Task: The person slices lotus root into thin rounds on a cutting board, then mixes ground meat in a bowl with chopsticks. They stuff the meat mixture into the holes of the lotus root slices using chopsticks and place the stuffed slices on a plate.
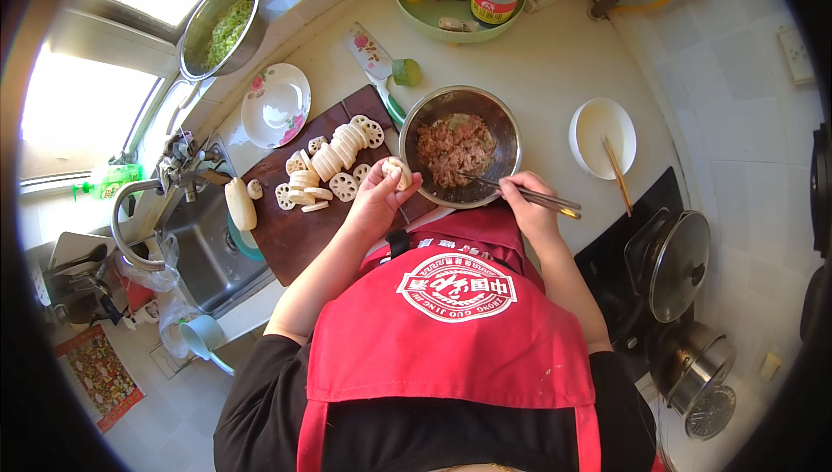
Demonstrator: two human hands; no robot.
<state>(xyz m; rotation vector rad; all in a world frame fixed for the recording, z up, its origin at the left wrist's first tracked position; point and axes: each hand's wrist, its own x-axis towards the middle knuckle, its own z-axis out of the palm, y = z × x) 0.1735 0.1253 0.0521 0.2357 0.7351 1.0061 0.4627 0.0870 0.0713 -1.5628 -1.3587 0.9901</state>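
Between the fingers of my left hand [377, 200] is a piece of lotus root [398, 173], held just left of a stainless steel bowl [510, 140]. Minced meat [456, 147] lies in the bowl. My right hand [532, 202] grips a pair of dark chopsticks [552, 201], whose tips reach into the bowl at the meat's lower edge. Behind my left hand, a brown cutting board [286, 238] carries a heap of sliced lotus root [331, 158], some slices showing their holes. A whole peeled lotus root section [240, 204] rests at the board's left edge.
A flowered plate [276, 104], a cleaver [370, 49] and a green vegetable stub [406, 72] lie beyond the board. Chopped greens fill a steel bowl [253, 36] by the window. Right stands a white bowl [601, 127] with chopsticks, near the stove [604, 264] and lidded pan [679, 267]. The sink [201, 257] is left.
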